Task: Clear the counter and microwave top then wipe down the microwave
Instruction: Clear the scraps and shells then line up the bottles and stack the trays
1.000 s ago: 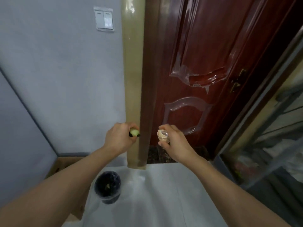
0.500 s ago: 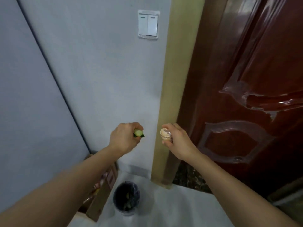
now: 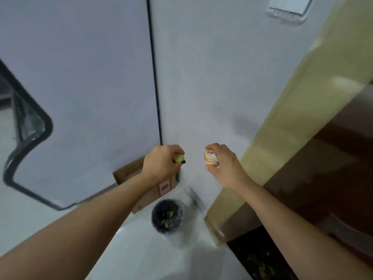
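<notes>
Two bare forearms reach forward from the bottom of the view over a pale floor (image 3: 141,255). Between them on that floor stands a small round dark bin (image 3: 167,216), with a few greenish scraps lying inside it (too blurred to name). Just behind the bin, against the wall, sits an open cardboard box (image 3: 139,176) with a red and white label on its side; the left wrist covers part of it. Above the bin, the left hand (image 3: 160,162) is curled into a fist around a green cucumber piece (image 3: 178,158), whose pale cut end pokes out past the thumb and forefinger. Beside it and clear of it, the right hand (image 3: 224,163) pinches a small pale rounded object (image 3: 211,157) between thumb below and fingertips above; it looks glossy and cream-coloured, but what it is cannot be told. To the right rises a beige door frame (image 3: 292,118), and past it a dark red-brown door (image 3: 333,168) above a dark speckled threshold strip (image 3: 256,259). Behind the hands two grey wall panels meet at a thin black vertical seam (image 3: 154,67). A dark-rimmed opening (image 3: 30,122) with a rounded corner cuts into the left panel, and a white wall switch (image 3: 288,7) sits at the top right edge
</notes>
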Demonstrator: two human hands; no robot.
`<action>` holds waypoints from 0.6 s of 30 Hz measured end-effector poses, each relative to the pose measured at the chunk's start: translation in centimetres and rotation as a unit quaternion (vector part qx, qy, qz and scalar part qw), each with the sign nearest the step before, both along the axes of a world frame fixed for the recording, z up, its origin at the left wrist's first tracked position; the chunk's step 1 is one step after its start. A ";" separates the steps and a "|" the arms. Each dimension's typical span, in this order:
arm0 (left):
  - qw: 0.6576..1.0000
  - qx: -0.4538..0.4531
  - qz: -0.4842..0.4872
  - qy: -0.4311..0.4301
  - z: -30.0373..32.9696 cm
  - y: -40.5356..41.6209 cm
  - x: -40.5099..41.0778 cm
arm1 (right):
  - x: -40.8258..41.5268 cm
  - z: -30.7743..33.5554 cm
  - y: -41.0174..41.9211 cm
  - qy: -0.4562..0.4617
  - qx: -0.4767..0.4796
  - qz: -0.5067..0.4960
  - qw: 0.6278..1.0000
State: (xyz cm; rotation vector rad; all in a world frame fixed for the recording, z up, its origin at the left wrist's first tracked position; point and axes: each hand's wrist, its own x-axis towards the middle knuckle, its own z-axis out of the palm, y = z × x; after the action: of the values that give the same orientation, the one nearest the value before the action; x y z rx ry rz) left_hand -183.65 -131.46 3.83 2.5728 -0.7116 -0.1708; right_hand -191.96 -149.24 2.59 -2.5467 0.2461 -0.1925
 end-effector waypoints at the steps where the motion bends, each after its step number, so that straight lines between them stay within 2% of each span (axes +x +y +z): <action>1: 1.000 0.003 0.022 0.002 -0.4 0.2 -0.2 | 0.5 -0.4 -0.2 0.006 0.004 0.021 1.000; 9: 0.988 0.023 0.146 0.049 -4.6 2.5 -1.0 | 3.9 -5.4 0.9 0.039 0.037 0.137 0.989; 18: 0.980 0.045 0.170 0.090 -13.0 4.8 -0.1 | 6.0 -13.4 3.4 0.089 0.069 0.149 0.982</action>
State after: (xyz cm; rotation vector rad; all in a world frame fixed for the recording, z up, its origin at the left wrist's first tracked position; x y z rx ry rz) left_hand -183.74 -126.67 -9.17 2.6738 -0.1966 -0.3253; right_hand -185.94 -145.79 -10.81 -2.4257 -0.0539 0.1621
